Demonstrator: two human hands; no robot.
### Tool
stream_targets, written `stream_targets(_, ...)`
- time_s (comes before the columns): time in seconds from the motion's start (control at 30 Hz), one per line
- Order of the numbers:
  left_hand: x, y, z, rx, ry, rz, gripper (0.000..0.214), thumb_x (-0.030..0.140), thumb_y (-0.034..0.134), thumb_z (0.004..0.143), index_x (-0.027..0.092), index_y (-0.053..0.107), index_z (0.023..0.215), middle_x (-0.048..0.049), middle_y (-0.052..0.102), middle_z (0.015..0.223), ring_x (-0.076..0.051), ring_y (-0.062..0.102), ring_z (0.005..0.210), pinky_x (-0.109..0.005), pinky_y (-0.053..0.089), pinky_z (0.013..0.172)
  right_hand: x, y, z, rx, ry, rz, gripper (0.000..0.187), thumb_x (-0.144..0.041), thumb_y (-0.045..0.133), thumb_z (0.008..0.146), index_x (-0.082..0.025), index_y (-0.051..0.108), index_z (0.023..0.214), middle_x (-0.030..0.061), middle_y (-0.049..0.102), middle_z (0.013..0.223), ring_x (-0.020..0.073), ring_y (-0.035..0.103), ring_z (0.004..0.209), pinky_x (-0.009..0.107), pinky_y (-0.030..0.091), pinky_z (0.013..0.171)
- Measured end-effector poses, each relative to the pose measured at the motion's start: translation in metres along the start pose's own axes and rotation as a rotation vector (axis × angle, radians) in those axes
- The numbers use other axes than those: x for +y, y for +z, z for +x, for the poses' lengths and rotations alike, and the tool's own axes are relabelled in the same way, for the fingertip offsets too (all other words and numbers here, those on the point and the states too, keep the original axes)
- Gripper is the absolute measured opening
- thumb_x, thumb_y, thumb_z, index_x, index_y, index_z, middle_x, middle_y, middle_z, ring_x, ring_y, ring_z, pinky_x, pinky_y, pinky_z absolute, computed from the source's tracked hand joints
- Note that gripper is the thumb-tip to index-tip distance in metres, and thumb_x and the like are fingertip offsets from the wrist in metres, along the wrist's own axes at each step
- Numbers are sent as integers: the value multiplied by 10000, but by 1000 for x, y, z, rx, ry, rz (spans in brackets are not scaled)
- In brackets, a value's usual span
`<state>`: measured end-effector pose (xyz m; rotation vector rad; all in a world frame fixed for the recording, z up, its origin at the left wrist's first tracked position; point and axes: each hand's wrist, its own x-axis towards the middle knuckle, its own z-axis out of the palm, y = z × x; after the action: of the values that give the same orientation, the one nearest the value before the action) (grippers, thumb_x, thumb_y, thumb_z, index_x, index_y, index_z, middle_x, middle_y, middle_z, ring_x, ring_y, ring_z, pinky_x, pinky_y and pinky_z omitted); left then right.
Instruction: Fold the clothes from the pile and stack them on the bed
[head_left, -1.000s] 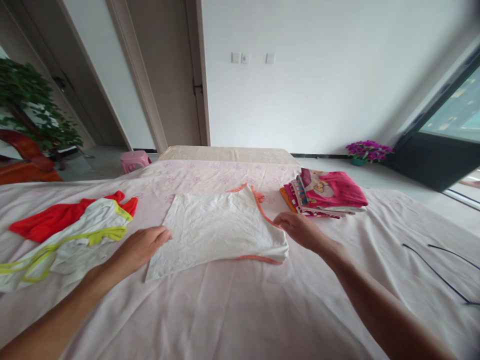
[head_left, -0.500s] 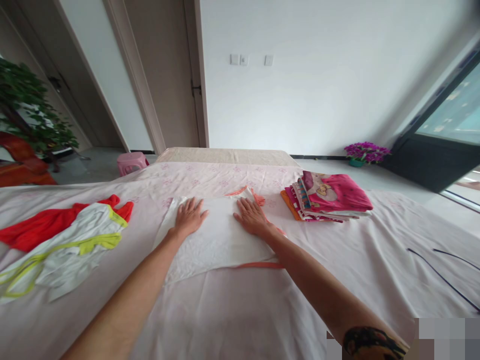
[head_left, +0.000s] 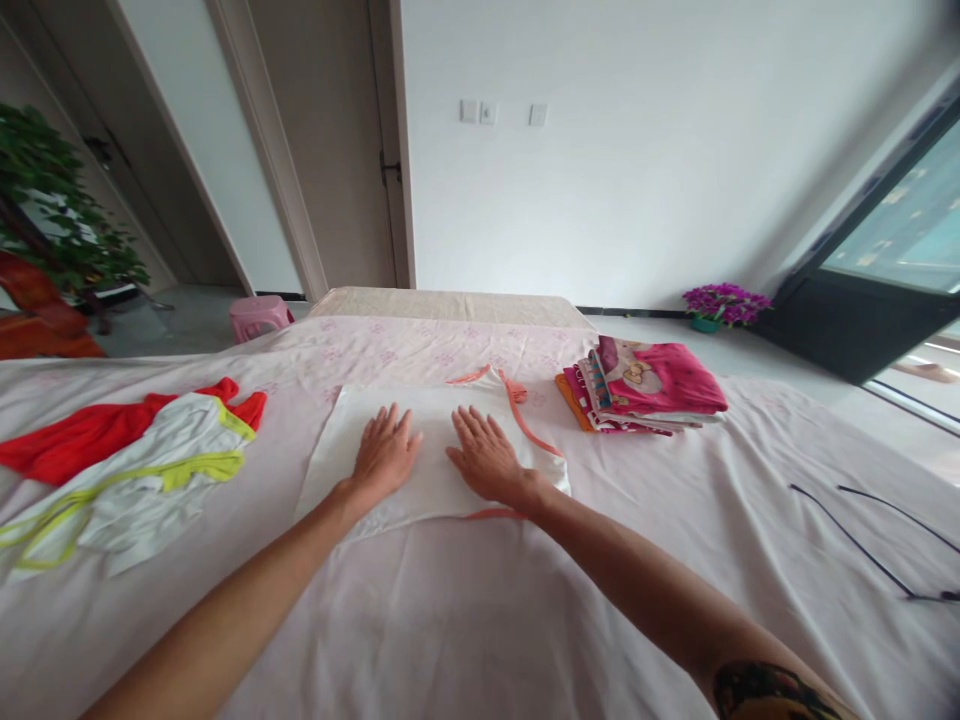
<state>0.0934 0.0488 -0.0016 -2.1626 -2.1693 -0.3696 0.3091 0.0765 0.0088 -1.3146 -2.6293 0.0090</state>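
Note:
A white sleeveless top (head_left: 427, 415) with coral trim lies spread on the pink floral sheet (head_left: 450, 620). Its trimmed neck and armhole edges point right. My left hand (head_left: 386, 448) rests flat on the top's left part, fingers stretched out. Flat on its middle, a short gap away, lies my right hand (head_left: 484, 455), with the fingers slightly spread. Neither hand grips the cloth. To the right sits a stack of folded clothes (head_left: 660, 380), a pink printed piece uppermost. On the left are a loose white top with yellow-green trim (head_left: 161, 470) and a red garment (head_left: 90, 435).
Eyeglasses (head_left: 862, 545) lie on the sheet at the right, partly cut off by the frame. Beyond the sheet stand a pink stool (head_left: 260, 317), a leafy plant (head_left: 56, 200) and a pot of purple flowers (head_left: 724, 302). A white wall (head_left: 637, 180) rises behind.
Both hands have slid over the white top: the right one to the left and nearer me, the left one slightly right and nearer me. The view has shifted a little.

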Motion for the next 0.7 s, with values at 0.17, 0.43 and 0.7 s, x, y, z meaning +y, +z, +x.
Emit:
stream_targets(0.17,10,2,-43,-26,170,2,593,486,403,968,211,424,1493,-148,339,1595,-330,283,1477,-533,226,1176,-5,2,-32,-46,-44,11,638,-495,303,1023,-146,302,1558,120,231,1618,293,201,1503,499,159,1217)
stream_targets(0.43,-79,-13,-92,52,145,55,575,472,402,959,225,458,1475,-147,368,1580,-317,316,1466,-550,259,1161,88,-15,-72,-61,72,-39,586,-415,319,1027,-172,303,1559,112,253,1614,285,224,1498,522,147,1215)
stream_targets(0.7,-122,-24,-122,110,196,-57,504,430,443,933,231,550,1383,-108,492,1500,-288,409,1416,-472,366,1146,121,-51,-123,92,149,165,454,-362,399,979,-201,557,1373,122,566,1409,261,527,1295,408,425,1064)
